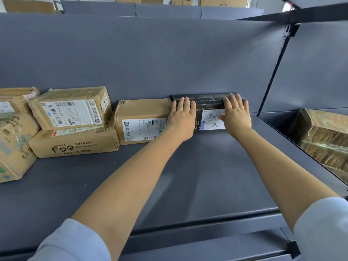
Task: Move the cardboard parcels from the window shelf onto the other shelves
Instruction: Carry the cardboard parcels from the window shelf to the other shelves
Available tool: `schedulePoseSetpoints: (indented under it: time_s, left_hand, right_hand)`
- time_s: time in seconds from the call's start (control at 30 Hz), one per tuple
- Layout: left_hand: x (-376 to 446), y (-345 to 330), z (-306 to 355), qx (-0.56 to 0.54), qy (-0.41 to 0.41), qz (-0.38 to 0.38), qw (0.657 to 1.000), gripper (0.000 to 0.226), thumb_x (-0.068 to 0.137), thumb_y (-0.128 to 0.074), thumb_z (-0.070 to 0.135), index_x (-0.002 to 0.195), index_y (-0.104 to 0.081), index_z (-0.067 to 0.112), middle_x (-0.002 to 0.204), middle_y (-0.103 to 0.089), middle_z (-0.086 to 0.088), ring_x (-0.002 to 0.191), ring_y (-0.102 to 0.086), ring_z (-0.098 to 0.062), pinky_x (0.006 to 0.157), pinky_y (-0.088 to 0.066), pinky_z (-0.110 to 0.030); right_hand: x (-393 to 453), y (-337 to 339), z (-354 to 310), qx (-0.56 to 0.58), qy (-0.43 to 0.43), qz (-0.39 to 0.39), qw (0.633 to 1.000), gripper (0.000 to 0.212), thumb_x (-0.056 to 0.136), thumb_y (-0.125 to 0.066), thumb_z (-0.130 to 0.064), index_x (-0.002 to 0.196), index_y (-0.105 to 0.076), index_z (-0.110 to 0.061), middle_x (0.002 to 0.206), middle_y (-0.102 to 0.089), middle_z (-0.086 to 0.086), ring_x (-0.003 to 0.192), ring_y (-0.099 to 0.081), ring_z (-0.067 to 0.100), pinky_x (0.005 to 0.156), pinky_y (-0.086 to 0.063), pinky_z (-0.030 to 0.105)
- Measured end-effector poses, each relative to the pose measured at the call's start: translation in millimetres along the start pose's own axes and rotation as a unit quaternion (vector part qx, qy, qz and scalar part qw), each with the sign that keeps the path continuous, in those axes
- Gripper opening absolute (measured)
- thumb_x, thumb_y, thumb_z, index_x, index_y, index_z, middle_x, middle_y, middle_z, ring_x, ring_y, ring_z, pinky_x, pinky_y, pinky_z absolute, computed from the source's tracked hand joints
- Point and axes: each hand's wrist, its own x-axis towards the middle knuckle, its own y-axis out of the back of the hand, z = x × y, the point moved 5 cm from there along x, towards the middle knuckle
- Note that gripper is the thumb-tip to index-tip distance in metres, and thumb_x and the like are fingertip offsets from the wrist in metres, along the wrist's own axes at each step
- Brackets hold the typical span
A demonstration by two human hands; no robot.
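Observation:
A black parcel (209,104) with a white shipping label lies flat against the back wall of the grey shelf (188,176). My left hand (181,120) rests flat on its left end, fingers straight. My right hand (236,114) lies flat on its right part, fingers stretched to the far top edge, partly covering the label. A brown cardboard parcel (143,119) sits directly to the left, touching the black one.
Further left, a small taped parcel (71,108) is stacked on a flat box marked "MADE IN CHINA" (75,142), beside larger boxes (13,136). A taped box (325,136) sits in the right-hand bay behind a divider (273,76). More cartons (222,1) stand above.

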Motion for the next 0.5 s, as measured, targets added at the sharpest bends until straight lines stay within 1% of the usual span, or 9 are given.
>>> schedulePoseSetpoints:
  time_s: [0.07,0.13,0.23,0.33,0.4,0.43,0.5]
  left_hand:
    - [-2.5,3.9,-1.2,-0.051,-0.002,0.003,0.999,0.077,0.092,-0.046,0.018,0.148,0.004,0.002,0.157,0.007,-0.02,0.145,0.008,-0.031,0.118,0.003,-0.045]
    - [-9.7,6.5,-1.4,-0.087,-0.017,0.039,0.995,0.074,0.093,-0.044,0.02,0.149,0.002,0.003,0.157,0.006,-0.017,0.145,0.01,-0.029,0.118,0.005,-0.043]
    - [-29.8,5.5,4.3,-0.145,-0.065,0.092,0.983,0.069,0.093,-0.044,0.017,0.149,-0.007,0.003,0.158,-0.003,-0.014,0.146,0.004,-0.026,0.118,0.002,-0.039]
    - [-49.9,5.2,14.2,-0.232,-0.095,0.097,0.963,0.066,0.091,-0.051,0.02,0.148,-0.019,0.006,0.156,-0.018,-0.013,0.144,-0.013,-0.027,0.117,-0.009,-0.033]
    - [-61.9,8.7,22.8,-0.274,-0.106,0.102,0.95,0.066,0.09,-0.056,0.022,0.146,-0.025,0.006,0.15,-0.029,-0.013,0.139,-0.024,-0.029,0.11,-0.017,-0.028]
    - [-67.2,10.9,28.4,-0.291,-0.113,0.106,0.944,0.067,0.089,-0.058,0.023,0.145,-0.025,0.006,0.145,-0.034,-0.013,0.134,-0.03,-0.028,0.106,-0.021,-0.027]
    - [-76.5,14.9,42.1,-0.321,-0.126,0.105,0.933,0.074,0.088,-0.06,0.026,0.147,-0.019,0.007,0.138,-0.039,-0.012,0.128,-0.034,-0.028,0.102,-0.028,-0.03]
  right_hand:
    - [-7.7,3.6,-1.2,0.008,-0.018,-0.02,1.0,0.08,0.093,-0.055,-0.034,0.151,-0.004,-0.012,0.16,0.004,0.011,0.147,0.005,0.029,0.119,-0.001,0.045]
    - [-24.2,7.3,-0.8,0.038,-0.038,-0.013,0.998,0.088,0.092,-0.057,-0.033,0.151,0.005,-0.013,0.159,0.013,0.012,0.147,0.008,0.03,0.118,0.001,0.042]
    - [-54.9,11.2,3.1,0.092,-0.055,0.007,0.994,0.089,0.091,-0.059,-0.031,0.151,0.002,-0.008,0.159,0.006,0.014,0.147,0.005,0.03,0.119,-0.001,0.041]
    - [-83.7,16.2,10.7,0.124,-0.067,-0.017,0.99,0.083,0.091,-0.06,-0.03,0.151,-0.007,-0.006,0.16,-0.003,0.011,0.148,0.0,0.027,0.12,-0.006,0.039]
    - [-101.6,25.3,17.3,0.152,-0.091,-0.025,0.984,0.077,0.092,-0.058,-0.031,0.15,-0.014,-0.009,0.16,-0.008,0.007,0.147,-0.005,0.023,0.116,-0.016,0.038]
    - [-110.3,30.9,20.4,0.158,-0.106,-0.024,0.982,0.074,0.092,-0.057,-0.032,0.15,-0.016,-0.011,0.16,-0.01,0.005,0.147,-0.01,0.022,0.113,-0.023,0.039]
    - [-128.4,42.7,25.7,0.151,-0.128,-0.018,0.98,0.07,0.093,-0.055,-0.034,0.149,-0.019,-0.012,0.159,-0.015,0.003,0.145,-0.018,0.021,0.108,-0.03,0.039]
